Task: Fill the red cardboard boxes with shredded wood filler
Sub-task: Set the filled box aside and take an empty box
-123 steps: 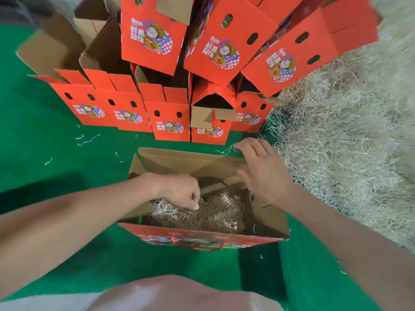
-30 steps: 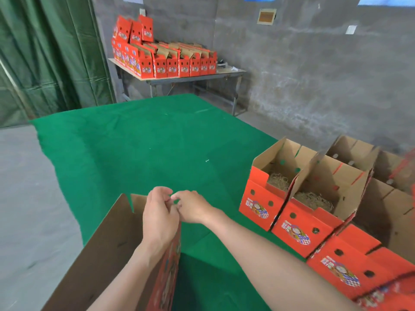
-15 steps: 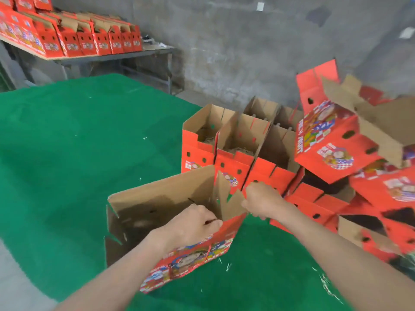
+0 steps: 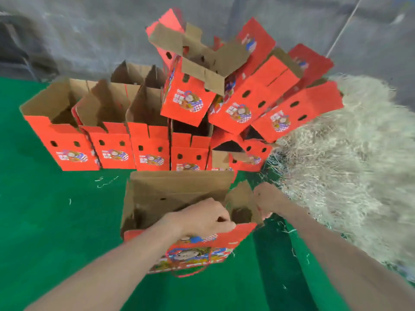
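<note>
Swung round from its tilted carry half a second ago, the open red box [image 4: 197, 252] now stands upright on the green mat [image 4: 45, 221], straight in front of the person and no longer leaning to one side. Its brown flaps stand up, its printed red face is toward the camera, and its inside is in shadow, so whether any filler lies in it cannot be told.

The two hands are apart, one at each end of the box's near-right corner. The left hand [image 4: 202, 217] grips the top edge of the near wall, fingers curled over it into the box. The right hand [image 4: 267, 199] is closed on the raised flap at the right end, though blur hides exactly how the fingers lie.

Just behind the box, a row of red boxes [image 4: 148, 149] stands side by side with flaps open. More red boxes [image 4: 242, 104] are piled tilted on top of the row's right half. A large pale heap of shredded wood filler [image 4: 348, 164] lies to the right, close beside the right hand and touching the row's right end. A few loose strands [image 4: 105, 180] lie on the mat left of the box. A grey wall [image 4: 78, 37] rises behind.
</note>
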